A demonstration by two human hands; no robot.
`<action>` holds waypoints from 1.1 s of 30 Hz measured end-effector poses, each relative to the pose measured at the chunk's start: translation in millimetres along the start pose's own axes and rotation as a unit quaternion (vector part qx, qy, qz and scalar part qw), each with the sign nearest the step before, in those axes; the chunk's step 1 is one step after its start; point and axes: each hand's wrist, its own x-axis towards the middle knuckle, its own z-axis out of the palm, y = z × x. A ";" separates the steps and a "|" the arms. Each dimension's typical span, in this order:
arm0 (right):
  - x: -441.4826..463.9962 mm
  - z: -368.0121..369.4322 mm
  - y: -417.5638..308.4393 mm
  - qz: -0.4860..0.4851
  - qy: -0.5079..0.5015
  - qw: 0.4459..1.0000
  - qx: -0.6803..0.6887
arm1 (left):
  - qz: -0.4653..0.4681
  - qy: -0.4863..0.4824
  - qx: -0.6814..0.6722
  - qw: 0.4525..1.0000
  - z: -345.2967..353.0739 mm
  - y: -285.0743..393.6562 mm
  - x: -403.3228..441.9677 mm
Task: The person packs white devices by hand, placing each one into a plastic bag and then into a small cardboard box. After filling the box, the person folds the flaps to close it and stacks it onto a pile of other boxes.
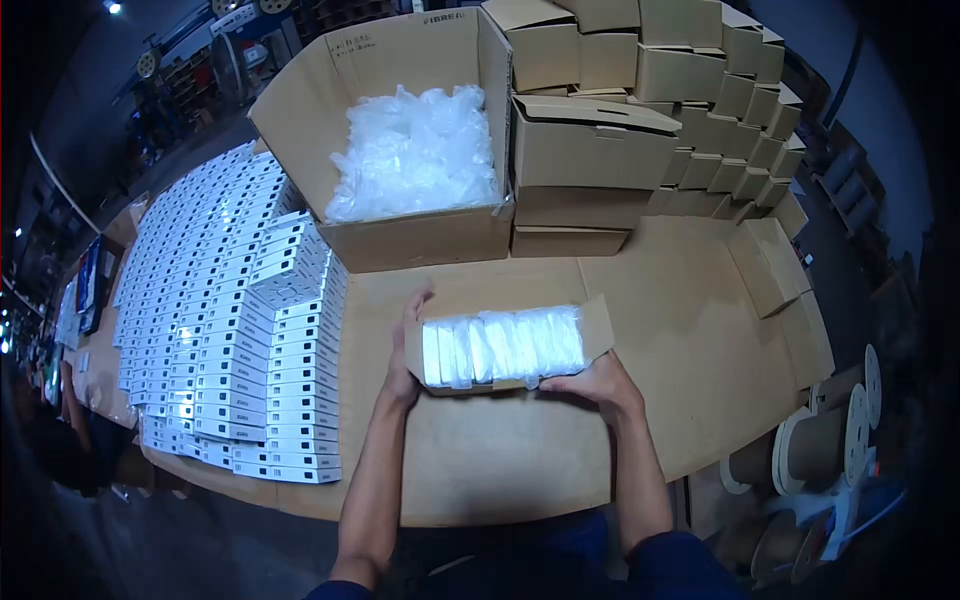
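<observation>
A small open cardboard box [598, 326] sits in front of me over the middle of the cardboard-covered table. Several white packs in clear plastic [505, 347] stand in a tight row inside it. My left hand [404, 355] grips the box's left end, its fingers stretched up along the side. At the right end, my right hand [603, 381] holds the near corner, with the thumb along the front edge and the other fingers mostly hidden behind the box.
Many small white boxes [230, 350] are stacked in rows at the left. A large open carton [420, 240] of clear plastic bags stands at the back. Brown cardboard boxes [595, 150] are piled behind right, and a tilted box [768, 265] lies far right. Spools [825, 445] stand beyond the table [690, 350].
</observation>
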 end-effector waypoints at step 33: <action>19.3 44.7 -68.4 0.094 0.070 0.947 -0.298 | 0.077 0.080 0.510 0.853 77.0 63.8 -12.9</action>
